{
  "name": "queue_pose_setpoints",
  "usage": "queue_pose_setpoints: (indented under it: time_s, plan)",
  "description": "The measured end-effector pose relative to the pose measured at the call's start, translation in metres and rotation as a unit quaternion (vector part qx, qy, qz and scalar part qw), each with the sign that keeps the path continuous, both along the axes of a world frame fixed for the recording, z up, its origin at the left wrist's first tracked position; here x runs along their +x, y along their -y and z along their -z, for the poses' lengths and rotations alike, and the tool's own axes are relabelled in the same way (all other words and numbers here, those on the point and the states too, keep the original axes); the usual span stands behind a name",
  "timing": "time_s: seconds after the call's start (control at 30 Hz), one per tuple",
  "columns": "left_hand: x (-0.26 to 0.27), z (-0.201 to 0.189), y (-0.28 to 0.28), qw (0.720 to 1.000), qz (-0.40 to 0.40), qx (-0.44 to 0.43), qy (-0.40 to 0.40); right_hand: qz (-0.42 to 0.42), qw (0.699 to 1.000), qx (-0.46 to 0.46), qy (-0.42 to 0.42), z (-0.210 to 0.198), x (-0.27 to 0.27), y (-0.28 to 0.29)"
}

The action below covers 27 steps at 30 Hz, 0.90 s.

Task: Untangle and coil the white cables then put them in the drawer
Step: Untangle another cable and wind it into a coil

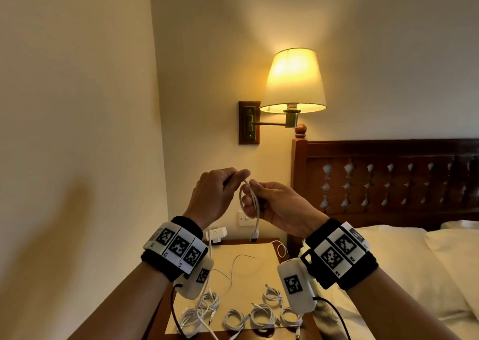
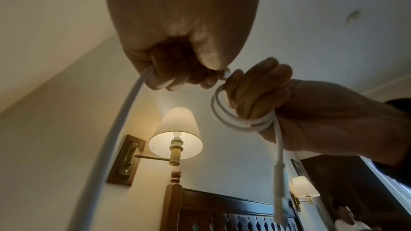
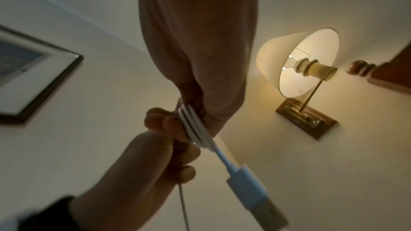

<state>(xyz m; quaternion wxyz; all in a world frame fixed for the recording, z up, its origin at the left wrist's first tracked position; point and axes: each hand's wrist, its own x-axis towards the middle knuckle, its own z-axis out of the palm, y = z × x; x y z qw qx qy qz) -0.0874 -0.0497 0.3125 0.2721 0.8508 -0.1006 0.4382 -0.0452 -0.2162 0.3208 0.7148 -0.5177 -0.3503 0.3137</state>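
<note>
Head view, centre of the frame: both hands are raised in front of the wall, working one white cable (image 1: 250, 199). The right hand (image 1: 278, 205) has its fingers curled through a small coil of two or three loops, thumb pressed on top, so this grip is closed round the coil; the cable's plug end (image 1: 254, 234) hangs straight down below it. The left hand (image 1: 217, 194), just beside and touching at the fingertips, pinches the free run of the same cable between thumb and curled fingers; that run drops past the left wrist toward the lower part of the frame.

Along the bottom edge, on the bedside surface (image 1: 259, 251), lie several coiled cables (image 1: 260, 313) in a rough row, with one loose cable (image 1: 234, 264) strung out above them.

A lit wall lamp (image 1: 294, 80) glows at upper right of centre.
</note>
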Motion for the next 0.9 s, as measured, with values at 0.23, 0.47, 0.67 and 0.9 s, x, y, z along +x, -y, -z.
queue_pose_setpoints:
  time_s: [0.23, 0.47, 0.67, 0.9]
  plan:
    - [0.004, 0.038, 0.0, 0.978, 0.079, -0.182, -0.06, -0.04, 0.973, 0.12, -0.195, -0.013, 0.001, 0.004]
    - [-0.023, 0.084, 0.018, 0.971, 0.091, -0.004, -0.223, 0.101, 0.991, 0.08, -0.045, -0.023, 0.03, 0.013]
    - [-0.04, 0.008, 0.049, 0.986, 0.084, 0.116, -0.089, 0.17, 0.963, -0.027, 0.206, -0.008, 0.023, 0.001]
    - [-0.018, -0.02, 0.026, 0.991, -0.01, 0.135, 0.021, 0.128, 0.972, -0.011, 0.195, -0.007, 0.01, 0.007]
